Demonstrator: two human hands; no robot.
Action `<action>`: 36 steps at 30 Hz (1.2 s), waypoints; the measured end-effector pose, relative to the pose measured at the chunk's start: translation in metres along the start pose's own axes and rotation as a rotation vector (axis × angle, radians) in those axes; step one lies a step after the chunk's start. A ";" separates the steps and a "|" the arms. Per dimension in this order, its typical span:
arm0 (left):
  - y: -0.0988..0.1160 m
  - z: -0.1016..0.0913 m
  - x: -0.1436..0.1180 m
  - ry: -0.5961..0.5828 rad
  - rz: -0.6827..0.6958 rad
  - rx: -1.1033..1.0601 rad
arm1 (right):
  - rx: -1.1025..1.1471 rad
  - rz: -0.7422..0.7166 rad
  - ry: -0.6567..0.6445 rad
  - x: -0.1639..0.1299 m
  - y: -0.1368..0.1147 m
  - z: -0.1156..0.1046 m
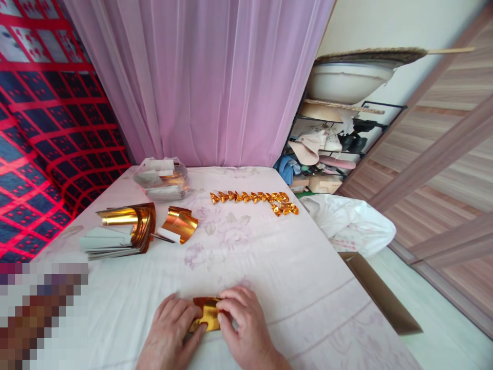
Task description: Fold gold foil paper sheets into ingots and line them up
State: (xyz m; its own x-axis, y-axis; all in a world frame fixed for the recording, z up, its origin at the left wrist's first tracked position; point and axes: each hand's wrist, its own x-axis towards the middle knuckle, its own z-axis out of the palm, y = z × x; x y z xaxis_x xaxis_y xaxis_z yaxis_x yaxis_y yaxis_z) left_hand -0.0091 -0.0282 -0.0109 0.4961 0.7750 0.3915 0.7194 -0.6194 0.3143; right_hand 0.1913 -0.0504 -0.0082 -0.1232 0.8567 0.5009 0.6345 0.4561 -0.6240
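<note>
Low in the view, a small sheet of gold foil paper (210, 314) lies on the floral tablecloth, its surface bent. My left hand (173, 329) pinches its left edge between thumb and fingers. At the right edge, my right hand (244, 321) grips the same sheet with thumb and forefinger. Farther off lie a thick stack of gold and white foil paper (142, 226) and a smaller curled pile of gold sheets (181, 224). Beyond them to the right, several folded gold foil pieces (250, 197) form a row that bends back at its right end.
A clear plastic bag of paper (164, 180) stands at the table's far left. Right of the table are a white plastic bag (350, 223), a cardboard box (381, 293) and a loaded shelf rack (327, 139). A purple curtain (208, 82) hangs behind.
</note>
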 end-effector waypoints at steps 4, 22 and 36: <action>-0.002 0.002 -0.002 0.018 0.014 0.005 | 0.022 0.004 0.001 0.001 -0.001 -0.001; -0.011 0.013 -0.013 0.146 -0.066 0.161 | -0.021 0.109 -0.087 -0.004 0.001 0.000; -0.015 0.010 -0.008 0.090 -0.055 0.044 | -0.049 0.110 -0.139 -0.003 0.002 0.003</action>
State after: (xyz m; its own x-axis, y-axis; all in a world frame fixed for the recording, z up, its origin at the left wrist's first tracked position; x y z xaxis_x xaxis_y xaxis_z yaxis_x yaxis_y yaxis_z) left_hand -0.0190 -0.0238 -0.0276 0.4110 0.7920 0.4514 0.7659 -0.5686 0.3003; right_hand 0.1910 -0.0516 -0.0131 -0.1530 0.9274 0.3412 0.6861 0.3482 -0.6388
